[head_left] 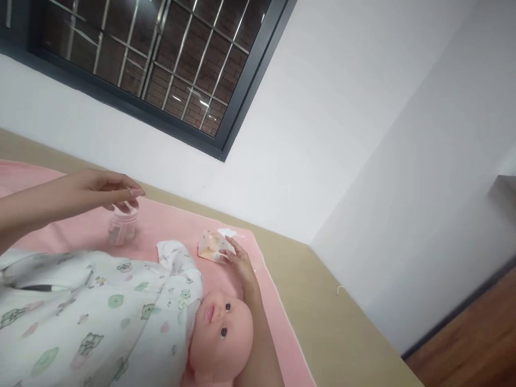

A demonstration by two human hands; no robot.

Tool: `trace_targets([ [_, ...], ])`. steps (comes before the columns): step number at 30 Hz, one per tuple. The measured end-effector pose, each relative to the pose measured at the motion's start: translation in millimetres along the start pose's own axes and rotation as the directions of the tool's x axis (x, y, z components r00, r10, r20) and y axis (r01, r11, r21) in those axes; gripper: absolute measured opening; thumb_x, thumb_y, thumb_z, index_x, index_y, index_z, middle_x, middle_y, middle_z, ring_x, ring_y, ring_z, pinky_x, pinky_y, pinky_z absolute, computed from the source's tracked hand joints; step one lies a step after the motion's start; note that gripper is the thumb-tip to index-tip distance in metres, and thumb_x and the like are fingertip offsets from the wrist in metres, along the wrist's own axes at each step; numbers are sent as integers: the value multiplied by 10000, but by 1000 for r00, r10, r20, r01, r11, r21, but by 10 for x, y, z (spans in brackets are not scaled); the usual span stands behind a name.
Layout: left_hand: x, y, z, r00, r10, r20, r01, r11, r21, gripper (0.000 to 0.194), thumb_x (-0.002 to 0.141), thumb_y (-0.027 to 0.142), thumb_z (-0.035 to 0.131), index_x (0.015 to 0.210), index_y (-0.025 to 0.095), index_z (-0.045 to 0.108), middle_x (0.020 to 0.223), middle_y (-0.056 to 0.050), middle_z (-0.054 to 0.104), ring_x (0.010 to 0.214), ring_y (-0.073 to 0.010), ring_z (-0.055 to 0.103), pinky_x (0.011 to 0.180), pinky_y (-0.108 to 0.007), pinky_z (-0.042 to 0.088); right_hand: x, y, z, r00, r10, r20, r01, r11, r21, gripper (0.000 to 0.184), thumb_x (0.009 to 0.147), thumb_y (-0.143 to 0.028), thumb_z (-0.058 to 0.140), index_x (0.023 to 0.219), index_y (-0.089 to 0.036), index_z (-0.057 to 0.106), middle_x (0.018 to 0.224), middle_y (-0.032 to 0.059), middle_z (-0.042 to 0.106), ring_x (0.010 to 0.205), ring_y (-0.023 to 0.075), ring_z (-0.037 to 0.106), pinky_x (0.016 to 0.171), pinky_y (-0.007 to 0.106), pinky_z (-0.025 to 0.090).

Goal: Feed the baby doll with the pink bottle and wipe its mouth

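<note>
On the pink mat lies a baby doll [221, 333] in a white patterned outfit [133, 301], face up, its head toward the right. My left hand [107, 188] hovers at the mouth of a small clear jar [123, 226] with a pinkish rim. Its fingers are loosely bent and apart, the lower fingertips overlapping the jar's opening; I see nothing held in them. Beyond the doll's head, my right hand [239, 260] grips the near right edge of a small printed tissue pack [209, 244]. A bit of white tissue [226, 232] shows behind the pack.
The pink mat [161, 215] covers much of a tan tabletop [290, 269], which meets a white wall [342, 97]. A dark-framed window with metal bars [169, 59] is at the upper left. A small white hook-like bit [339, 289] is at the table's right edge.
</note>
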State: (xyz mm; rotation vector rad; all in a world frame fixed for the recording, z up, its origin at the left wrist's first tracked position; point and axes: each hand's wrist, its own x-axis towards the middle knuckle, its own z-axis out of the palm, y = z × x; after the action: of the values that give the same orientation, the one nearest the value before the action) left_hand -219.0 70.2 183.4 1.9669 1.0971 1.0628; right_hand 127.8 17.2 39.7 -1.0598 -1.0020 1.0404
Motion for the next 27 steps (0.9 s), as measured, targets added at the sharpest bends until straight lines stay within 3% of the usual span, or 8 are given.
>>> trace_targets([
  [3,17,-31,-4,1000,-2,25,2,1000,10,462,709,601,527,935,212,630,872,-43,710,832,-257,656,767,-365,495,-20,93,58,991,107,86,-114,990,81,766,614,-317,814,1312,-217,513,890,43,701,905,177,665,954,378,454],
  [5,36,-63,-8,1000,-3,25,2,1000,18,489,712,610,520,982,214,616,868,-37,707,793,-242,646,727,-346,482,-47,128,54,978,159,134,-173,980,101,786,589,-305,837,1299,-192,518,982,74,699,951,205,671,986,417,443],
  [8,81,-128,-26,1000,-4,-1,4,999,41,524,719,615,504,1071,233,569,826,-13,695,689,-211,602,661,-326,445,-94,132,-4,969,186,160,-208,969,131,719,556,-293,857,1214,-191,585,1212,101,629,1042,249,657,1028,450,426],
  [11,147,-218,-61,999,-21,-29,24,996,87,513,727,596,521,1097,241,533,766,3,669,635,-192,549,603,-298,395,-145,95,-73,966,202,164,-226,963,148,615,581,-321,846,1145,-196,633,1311,100,575,1097,275,637,1052,456,413],
  [15,239,-355,-121,997,-62,-41,67,989,134,549,706,604,558,1087,211,528,774,-11,648,637,-189,538,578,-282,384,-200,55,-133,968,197,154,-221,961,163,559,615,-332,828,1126,-196,649,1305,113,588,1135,276,619,1067,457,401],
  [24,378,-658,-166,984,-177,27,168,967,192,666,686,664,559,1109,149,535,1024,-102,622,826,-241,603,687,-304,448,-264,42,-244,961,215,175,-243,957,157,510,671,-392,782,1109,-166,651,1213,143,644,1126,283,623,1079,479,370],
  [27,400,-732,-174,982,-185,32,175,962,209,707,680,674,549,1127,127,534,1024,-117,625,838,-252,609,702,-316,455,-260,-5,-290,979,162,127,-182,968,173,472,666,-398,770,1068,-179,653,1204,142,648,1122,282,617,1025,489,414],
])
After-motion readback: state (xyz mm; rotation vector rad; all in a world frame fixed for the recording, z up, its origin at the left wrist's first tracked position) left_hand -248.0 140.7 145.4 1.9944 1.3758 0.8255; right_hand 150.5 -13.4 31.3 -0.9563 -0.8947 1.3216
